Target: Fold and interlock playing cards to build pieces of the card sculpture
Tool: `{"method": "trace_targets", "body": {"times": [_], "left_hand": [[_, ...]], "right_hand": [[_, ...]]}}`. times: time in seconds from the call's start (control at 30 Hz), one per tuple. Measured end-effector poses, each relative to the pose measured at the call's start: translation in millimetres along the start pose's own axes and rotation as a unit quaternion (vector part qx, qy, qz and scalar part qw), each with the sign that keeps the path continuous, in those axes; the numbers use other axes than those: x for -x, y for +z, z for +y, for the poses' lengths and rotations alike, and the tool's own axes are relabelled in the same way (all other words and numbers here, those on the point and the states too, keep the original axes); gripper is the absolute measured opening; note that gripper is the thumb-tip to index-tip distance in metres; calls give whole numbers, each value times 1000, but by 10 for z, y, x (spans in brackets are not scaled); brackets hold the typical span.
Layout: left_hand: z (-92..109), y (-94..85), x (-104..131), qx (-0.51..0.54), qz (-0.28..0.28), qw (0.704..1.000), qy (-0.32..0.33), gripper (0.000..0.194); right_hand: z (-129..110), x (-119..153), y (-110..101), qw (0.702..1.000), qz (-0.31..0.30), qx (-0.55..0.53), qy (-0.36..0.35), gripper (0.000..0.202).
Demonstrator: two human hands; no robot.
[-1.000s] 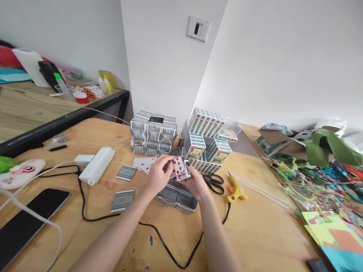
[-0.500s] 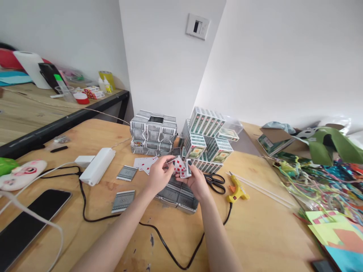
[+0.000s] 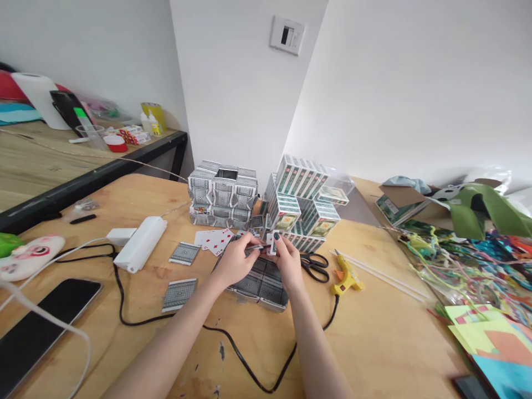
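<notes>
From where I stand, the playing cards [image 3: 270, 244] are up between the two hands, over the far edge of a low block covered in patterned cards [image 3: 266, 280], seemingly so that fingers from both sides can get at them. The left hand [image 3: 238, 262] is mostly closed, thumb and fingertips pinching a thin card seen nearly edge-on; the right hand [image 3: 290, 263] is half curled, its thumb pressed on a card with fingers underneath (how many cards are in there, I can't tell). To the left, face-up cards [image 3: 215, 241] lie spread out, with two card squares [image 3: 184, 253] patterned side up nearer by, probably set apart so each lifts easily. The scissors [image 3: 316, 268] and the yellow glue gun [image 3: 347, 280] lie just right of the right hand, most likely for easy reach, and the gun's black cord [image 3: 238, 350] loops nearer than the block, which leaves room around it. Farther back, a tall card-covered block [image 3: 223, 195] stands left of the stacked card boxes [image 3: 300, 178], both upright and out of the hands' way
</notes>
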State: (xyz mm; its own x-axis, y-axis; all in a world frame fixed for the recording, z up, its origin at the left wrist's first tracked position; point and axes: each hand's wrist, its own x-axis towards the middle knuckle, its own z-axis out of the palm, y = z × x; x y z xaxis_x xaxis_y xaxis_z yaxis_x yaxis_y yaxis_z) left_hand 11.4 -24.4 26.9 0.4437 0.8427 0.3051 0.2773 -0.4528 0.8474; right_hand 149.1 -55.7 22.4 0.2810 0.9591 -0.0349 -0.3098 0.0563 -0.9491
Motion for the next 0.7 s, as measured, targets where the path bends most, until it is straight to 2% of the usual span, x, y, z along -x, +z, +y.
{"method": "trace_targets", "body": {"times": [0.1, 0.2, 0.33, 0.43, 0.53, 0.7], "left_hand": [[40, -8, 18, 4, -38, 999, 18, 12], [49, 2, 24, -18, -50, 998, 13, 17], [17, 23, 7, 7, -29, 999, -38, 17], [3, 23, -3, 39, -9, 997, -59, 28], [4, 16, -1, 46, -24, 998, -34, 40], [-12, 6, 7, 18, -37, 999, 9, 47]], "right_hand": [[-4, 8, 1, 999, 14, 31, -5, 38], [-2, 10, -1, 999, 26, 43, -11, 39], [8, 5, -6, 999, 20, 29, -17, 36], [9, 10, 1, 1000, -8, 11, 2, 34], [0, 22, 15, 999, -25, 16, 12, 32], [-13, 28, 25, 999, 5, 28, 17, 37]]}}
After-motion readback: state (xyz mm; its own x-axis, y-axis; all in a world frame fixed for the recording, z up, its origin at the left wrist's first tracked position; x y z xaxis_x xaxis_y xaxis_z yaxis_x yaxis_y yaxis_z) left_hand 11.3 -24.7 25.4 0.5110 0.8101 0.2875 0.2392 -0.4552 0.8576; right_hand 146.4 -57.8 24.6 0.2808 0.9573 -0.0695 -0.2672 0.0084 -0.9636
